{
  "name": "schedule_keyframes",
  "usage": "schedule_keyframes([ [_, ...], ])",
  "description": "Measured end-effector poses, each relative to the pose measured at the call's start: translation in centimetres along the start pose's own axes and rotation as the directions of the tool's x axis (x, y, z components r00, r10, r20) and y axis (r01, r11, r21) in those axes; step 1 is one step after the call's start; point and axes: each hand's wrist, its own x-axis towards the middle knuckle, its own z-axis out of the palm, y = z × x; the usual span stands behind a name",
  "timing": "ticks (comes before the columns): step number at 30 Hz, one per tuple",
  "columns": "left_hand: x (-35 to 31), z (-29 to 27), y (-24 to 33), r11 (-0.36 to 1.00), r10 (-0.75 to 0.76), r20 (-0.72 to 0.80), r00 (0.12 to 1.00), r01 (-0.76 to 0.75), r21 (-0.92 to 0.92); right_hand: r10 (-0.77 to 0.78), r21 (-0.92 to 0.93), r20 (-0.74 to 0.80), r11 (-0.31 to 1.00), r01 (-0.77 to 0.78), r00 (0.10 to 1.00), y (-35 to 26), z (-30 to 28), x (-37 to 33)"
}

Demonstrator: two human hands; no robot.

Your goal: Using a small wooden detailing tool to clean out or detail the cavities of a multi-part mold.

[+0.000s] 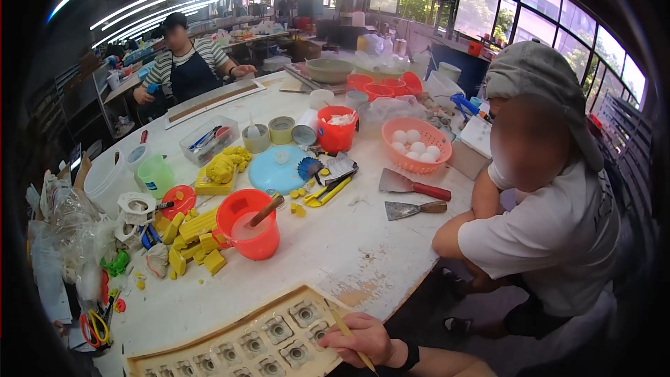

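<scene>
My right hand (363, 341) is closed around a slim yellow stick (340, 318), its thin tip pointing up and away; whether it is a brush I cannot tell. Beneath it lies a shallow cream-coloured tray mold (269, 306) with rows of square recesses, each with a round centre. The fingers rest over its right end. My left hand does not show. Beyond the mold stands a red plastic bucket (248, 246) with milky pinkish liquid and a wooden-handled tool (266, 211) leaning in it.
Yellow blocks (202, 227) lie left of the bucket. Two scrapers (416, 209) lie near a pink basket (417, 126) of white balls. A seated person (551, 216) leans on the table's right edge; another (192, 73) is across it. Scissors (94, 328) lie far left.
</scene>
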Motion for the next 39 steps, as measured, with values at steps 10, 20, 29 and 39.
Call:
schedule_keyframes([
  [10,10.3,-0.4,4.9,0.955,0.193,0.114,0.975,-0.213,0.207,0.354,-0.163,-0.329,0.892,-0.422,0.876,2.9,-4.2,-1.1],
  [20,15.8,3.7,7.4,0.904,0.254,0.234,0.938,-0.317,0.286,0.544,-0.093,-0.373,0.784,-0.614,0.751,4.1,-2.6,-0.8],
  [29,14.5,6.4,7.5,0.825,0.304,0.248,0.92,-0.384,0.414,0.527,0.017,-0.433,0.816,-0.578,0.731,4.5,-2.7,-1.1],
  [39,10.0,8.5,7.0,0.587,0.365,0.357,0.86,-0.51,0.629,0.48,-0.075,-0.392,0.833,-0.548,0.784,6.8,-2.6,-1.9],
])
